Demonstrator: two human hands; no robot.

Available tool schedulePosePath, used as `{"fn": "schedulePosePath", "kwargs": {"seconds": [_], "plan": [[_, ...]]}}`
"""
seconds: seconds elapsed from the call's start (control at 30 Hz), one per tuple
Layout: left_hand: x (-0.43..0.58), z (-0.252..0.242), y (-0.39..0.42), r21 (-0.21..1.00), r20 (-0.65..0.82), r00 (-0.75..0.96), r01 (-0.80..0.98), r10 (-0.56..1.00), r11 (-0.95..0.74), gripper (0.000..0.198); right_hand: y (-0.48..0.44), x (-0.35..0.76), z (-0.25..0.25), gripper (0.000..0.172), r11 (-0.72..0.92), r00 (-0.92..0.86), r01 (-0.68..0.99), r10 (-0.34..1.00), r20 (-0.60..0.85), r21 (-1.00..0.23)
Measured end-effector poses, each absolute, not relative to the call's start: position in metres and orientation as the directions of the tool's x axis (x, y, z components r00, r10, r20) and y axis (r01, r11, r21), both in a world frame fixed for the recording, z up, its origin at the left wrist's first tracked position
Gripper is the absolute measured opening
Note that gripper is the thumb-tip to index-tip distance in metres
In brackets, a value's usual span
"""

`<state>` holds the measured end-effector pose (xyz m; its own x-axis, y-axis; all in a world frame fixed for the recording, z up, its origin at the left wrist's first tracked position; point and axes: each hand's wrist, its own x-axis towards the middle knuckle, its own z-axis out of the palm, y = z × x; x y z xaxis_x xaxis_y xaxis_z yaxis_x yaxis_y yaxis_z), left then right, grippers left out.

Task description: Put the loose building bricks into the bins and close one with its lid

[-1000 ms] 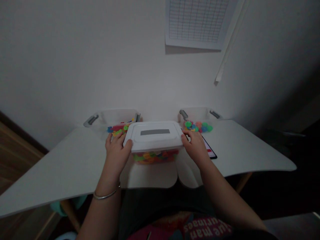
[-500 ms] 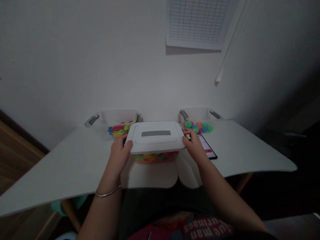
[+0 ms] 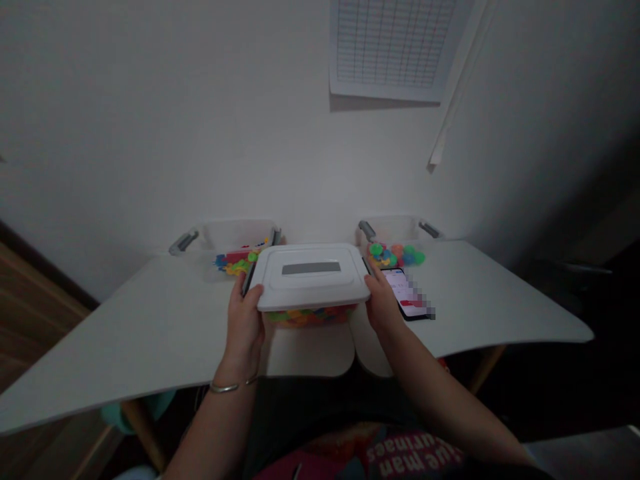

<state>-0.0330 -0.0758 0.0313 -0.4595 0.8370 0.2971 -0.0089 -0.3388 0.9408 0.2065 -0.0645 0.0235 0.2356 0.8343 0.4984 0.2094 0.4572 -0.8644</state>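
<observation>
A clear box of colourful pieces (image 3: 310,315) stands at the table's front middle, covered by a white lid (image 3: 314,285) with a grey strip on top. My left hand (image 3: 245,320) grips the box's left side, thumb on the lid's corner and fingers by the dark side latch. On the right side, my right hand (image 3: 383,303) holds the box the same way, beside the other latch (image 3: 369,267). The fingers under both sides are partly hidden.
Two open clear bins stand against the wall, the left bin (image 3: 235,233) and the right bin (image 3: 395,230), both with colourful pieces. A phone (image 3: 407,293) lies right of my right hand on the white table (image 3: 500,300). A printed sheet (image 3: 393,50) hangs above.
Both hands have shifted lower along the box's sides, and the side latches now show more. My left wrist has turned and moved a little to the right. The box has hardly moved.
</observation>
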Motion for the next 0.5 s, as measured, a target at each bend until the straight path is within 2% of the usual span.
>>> {"fn": "schedulePosePath", "kwargs": {"seconds": [0.17, 0.33, 0.5], "plan": [[-0.033, 0.03, -0.073, 0.936, 0.312, -0.508, 0.019, 0.803, -0.351, 0.061, -0.068, 0.208, 0.029, 0.056, 0.337, 0.278, 0.039, 0.901, 0.334, -0.941], [-0.027, 0.043, -0.078, 0.939, 0.229, -0.508, -0.109, 0.831, -0.325, 0.063, -0.066, 0.207, 0.025, 0.066, 0.317, 0.251, -0.026, 0.92, 0.3, -0.948], [-0.018, 0.06, -0.086, 0.927, 0.161, -0.535, -0.206, 0.829, -0.313, 0.063, -0.072, 0.204, 0.037, 0.066, 0.276, 0.303, -0.006, 0.917, 0.261, -0.961]]}}
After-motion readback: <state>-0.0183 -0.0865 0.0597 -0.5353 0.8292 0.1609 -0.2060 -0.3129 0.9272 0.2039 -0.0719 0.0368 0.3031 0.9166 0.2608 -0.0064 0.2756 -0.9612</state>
